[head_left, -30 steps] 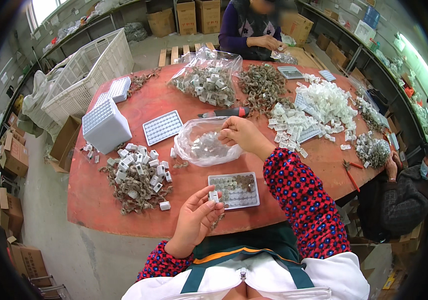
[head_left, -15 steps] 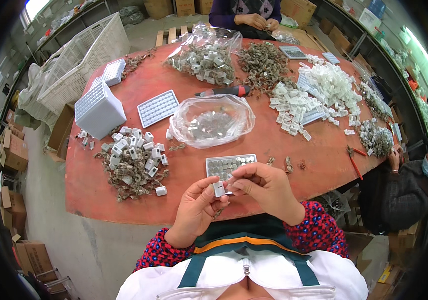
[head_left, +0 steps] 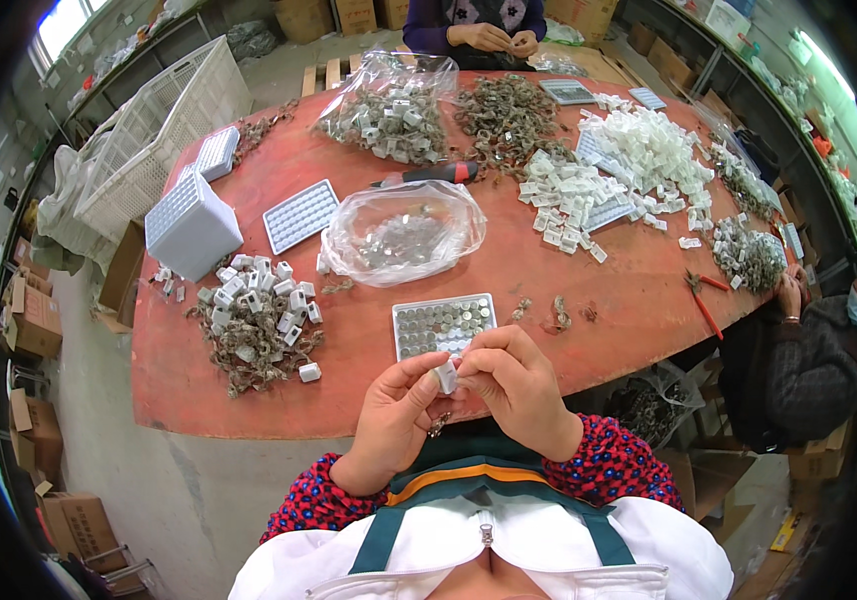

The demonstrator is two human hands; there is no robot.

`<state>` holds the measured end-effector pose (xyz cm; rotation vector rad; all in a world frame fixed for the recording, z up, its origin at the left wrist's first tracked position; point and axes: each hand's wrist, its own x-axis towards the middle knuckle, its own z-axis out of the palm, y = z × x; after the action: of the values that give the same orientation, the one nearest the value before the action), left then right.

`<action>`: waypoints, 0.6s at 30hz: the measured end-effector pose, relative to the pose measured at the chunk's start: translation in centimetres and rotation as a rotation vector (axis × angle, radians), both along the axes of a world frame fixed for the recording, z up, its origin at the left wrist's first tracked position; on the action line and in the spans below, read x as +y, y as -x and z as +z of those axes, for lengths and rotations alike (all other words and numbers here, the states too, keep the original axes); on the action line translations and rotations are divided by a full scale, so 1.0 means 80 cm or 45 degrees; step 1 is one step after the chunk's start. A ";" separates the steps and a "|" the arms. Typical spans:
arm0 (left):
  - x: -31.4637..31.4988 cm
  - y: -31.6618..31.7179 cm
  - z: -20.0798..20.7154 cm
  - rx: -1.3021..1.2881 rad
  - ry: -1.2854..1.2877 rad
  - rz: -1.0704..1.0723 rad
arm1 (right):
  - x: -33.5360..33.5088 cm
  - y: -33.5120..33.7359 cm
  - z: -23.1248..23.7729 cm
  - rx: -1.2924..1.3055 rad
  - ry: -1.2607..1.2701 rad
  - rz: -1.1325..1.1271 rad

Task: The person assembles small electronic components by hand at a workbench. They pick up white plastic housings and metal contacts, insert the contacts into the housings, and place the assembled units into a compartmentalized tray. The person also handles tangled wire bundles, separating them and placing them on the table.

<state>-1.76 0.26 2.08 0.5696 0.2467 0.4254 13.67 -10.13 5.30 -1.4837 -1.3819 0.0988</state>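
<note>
My left hand [head_left: 396, 408] pinches a small white plastic casing [head_left: 446, 377] between thumb and fingers, above the table's near edge. A short twisted wire bundle [head_left: 438, 425] hangs below it. Fingertips of my right hand [head_left: 519, 382] are closed together against the casing's right side; whatever they pinch is hidden. Just beyond both hands lies a white tray [head_left: 398, 335] with rows of round silver button cells, partly covered by my fingers. To the left, a heap of white casings with brown wires [head_left: 261, 320] sits on the table, with one loose casing [head_left: 310, 372] beside it.
A clear bag of small shiny pieces [head_left: 404, 235] lies beyond the tray. Stacked white trays [head_left: 192, 225] stand left; white plastic parts [head_left: 639, 160] are heaped right. Red-handled pliers [head_left: 704, 300] rest near the right edge. One person [head_left: 479, 35] sits opposite, another [head_left: 819, 350] at right.
My right fingers have come in against the casing, which has turned in my left hand. The view has shifted slightly, so more of the button-cell tray shows.
</note>
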 end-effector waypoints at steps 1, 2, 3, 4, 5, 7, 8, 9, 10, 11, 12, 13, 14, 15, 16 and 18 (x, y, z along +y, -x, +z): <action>-0.001 0.000 0.001 0.032 -0.017 0.010 | -0.001 -0.001 0.001 -0.027 0.004 0.003; -0.002 0.000 0.001 0.037 -0.034 0.019 | -0.002 -0.002 0.001 -0.039 0.002 0.012; -0.002 0.000 0.002 0.026 -0.051 0.029 | -0.003 -0.003 0.002 -0.087 0.007 -0.006; -0.003 -0.001 0.002 0.034 -0.086 0.035 | -0.004 -0.004 0.003 -0.118 0.008 -0.020; -0.003 -0.001 0.002 0.066 -0.172 0.044 | -0.005 -0.005 0.003 -0.141 0.008 -0.032; -0.002 -0.002 0.002 0.089 -0.344 0.056 | -0.006 -0.005 0.005 -0.164 0.005 -0.020; -0.002 -0.002 0.003 0.126 -0.348 0.055 | -0.006 -0.006 0.005 -0.172 0.003 -0.014; -0.002 -0.002 0.003 0.136 -0.357 0.052 | -0.007 -0.006 0.005 -0.147 0.010 -0.003; -0.003 -0.002 0.003 0.146 -0.365 0.050 | -0.007 -0.005 0.004 -0.122 0.018 0.009; -0.003 -0.001 0.004 0.150 -0.332 0.046 | -0.007 -0.005 0.004 -0.090 0.029 0.021; -0.003 -0.001 0.004 0.153 -0.300 0.042 | -0.007 -0.004 0.003 -0.032 0.034 0.030; -0.003 -0.001 0.004 0.147 -0.256 0.037 | -0.008 -0.004 0.003 0.035 0.044 0.038; -0.002 -0.002 0.004 0.128 -0.351 0.042 | -0.008 -0.003 0.002 0.103 0.054 0.046; -0.001 -0.002 0.004 0.153 -0.330 0.032 | -0.008 -0.002 0.001 0.159 0.063 0.053; -0.001 -0.001 0.004 0.171 -0.303 0.021 | -0.008 -0.002 0.001 0.215 0.072 0.059; -0.001 -0.001 0.004 0.178 -0.248 0.001 | -0.008 -0.001 0.000 0.275 0.084 0.067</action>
<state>-1.66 0.20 2.36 0.7917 0.3417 0.4131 13.78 -10.79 5.30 -1.4452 -1.2525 0.3311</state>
